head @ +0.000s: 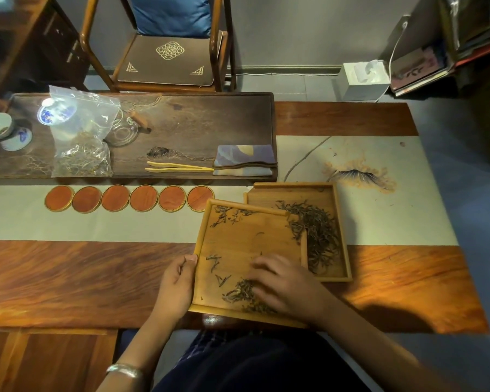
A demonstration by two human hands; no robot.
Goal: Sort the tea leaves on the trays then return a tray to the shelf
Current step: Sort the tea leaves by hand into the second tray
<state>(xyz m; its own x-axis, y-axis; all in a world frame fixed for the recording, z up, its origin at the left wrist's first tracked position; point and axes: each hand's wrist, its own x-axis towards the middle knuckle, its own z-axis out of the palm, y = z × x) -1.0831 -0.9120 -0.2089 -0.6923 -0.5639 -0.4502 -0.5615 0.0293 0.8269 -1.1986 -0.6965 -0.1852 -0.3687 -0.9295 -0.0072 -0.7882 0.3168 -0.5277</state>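
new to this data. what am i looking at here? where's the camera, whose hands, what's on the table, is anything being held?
There is no robot: a person works with bare hands, and the one picture comes from a wide-angle camera worn on their head, looking forward and down.

On the wooden table lie two shallow wooden trays. The near tray overlaps the far tray, which holds the bigger heap of tea leaves. The left hand grips the near tray's left edge. The right hand rests on scattered leaves in that tray; whether it pinches any is unclear.

Behind them: six round coasters, wooden tongs, a folded cloth and a plastic bag of leaves.
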